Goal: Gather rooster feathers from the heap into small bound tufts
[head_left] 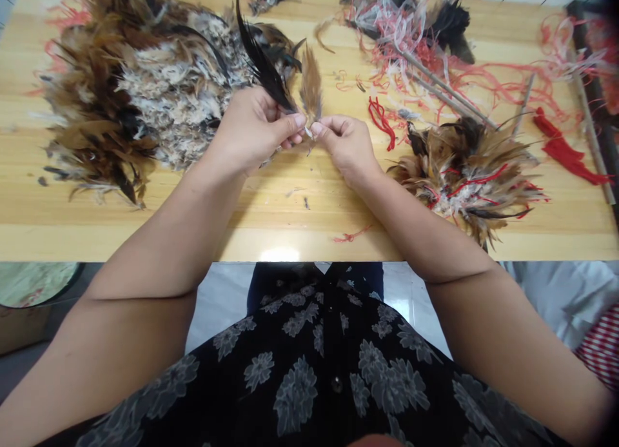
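Observation:
My left hand (264, 121) is closed on dark feathers (261, 60), whose black tips point up and away from me. Fingers of my right hand (341, 140) pinch the lower end of a brown feather (311, 79) that stands upright between both hands. The fingertips of the two hands nearly meet at the quill ends, and which hand bears most of the brown feather is hard to see. Left of my hands lies a big heap of brown and white feathers (164, 99). By my right forearm is a bundle of brown feathers (469, 169) with red threads on it.
Pink and white plastic strands (391, 28) lie tangled at the back right, with thin sticks (445, 86) among them. Short red yarn pieces (382, 121) and a thicker bunch of red yarn (568, 150) rest on the wooden table (271, 224). A dark frame (594, 79) stands at the right edge.

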Demonstrator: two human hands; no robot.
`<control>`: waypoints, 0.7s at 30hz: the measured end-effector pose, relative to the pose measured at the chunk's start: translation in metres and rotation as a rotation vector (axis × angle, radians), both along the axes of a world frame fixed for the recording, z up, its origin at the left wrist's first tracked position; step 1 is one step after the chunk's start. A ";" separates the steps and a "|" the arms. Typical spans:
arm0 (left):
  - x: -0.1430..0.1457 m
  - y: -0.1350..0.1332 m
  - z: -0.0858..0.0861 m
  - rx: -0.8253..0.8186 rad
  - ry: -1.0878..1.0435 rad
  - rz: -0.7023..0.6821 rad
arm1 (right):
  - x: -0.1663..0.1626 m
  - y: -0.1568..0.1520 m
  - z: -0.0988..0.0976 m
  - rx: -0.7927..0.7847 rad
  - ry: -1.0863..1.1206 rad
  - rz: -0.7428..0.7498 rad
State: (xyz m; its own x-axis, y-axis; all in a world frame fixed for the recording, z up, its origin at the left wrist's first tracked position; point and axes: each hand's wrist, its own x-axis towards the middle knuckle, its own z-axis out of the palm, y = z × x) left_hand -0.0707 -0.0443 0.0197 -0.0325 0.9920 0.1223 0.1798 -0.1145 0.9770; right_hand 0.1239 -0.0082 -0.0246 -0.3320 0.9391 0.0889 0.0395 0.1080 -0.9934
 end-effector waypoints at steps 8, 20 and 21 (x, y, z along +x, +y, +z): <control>-0.010 0.003 -0.018 0.104 0.186 0.027 | -0.001 0.001 0.002 -0.019 -0.048 0.093; -0.053 0.013 -0.020 0.174 0.527 -0.030 | 0.008 0.014 -0.009 0.026 -0.024 -0.026; -0.054 0.014 -0.023 0.159 0.557 -0.035 | 0.009 0.016 -0.010 0.034 -0.025 -0.029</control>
State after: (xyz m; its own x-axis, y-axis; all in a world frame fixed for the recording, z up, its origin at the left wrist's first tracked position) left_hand -0.1251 -0.0304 -0.0035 0.1117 0.9593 0.2595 0.6556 -0.2674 0.7062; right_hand 0.1326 0.0078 -0.0348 -0.3070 0.9449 0.1133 0.0676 0.1404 -0.9878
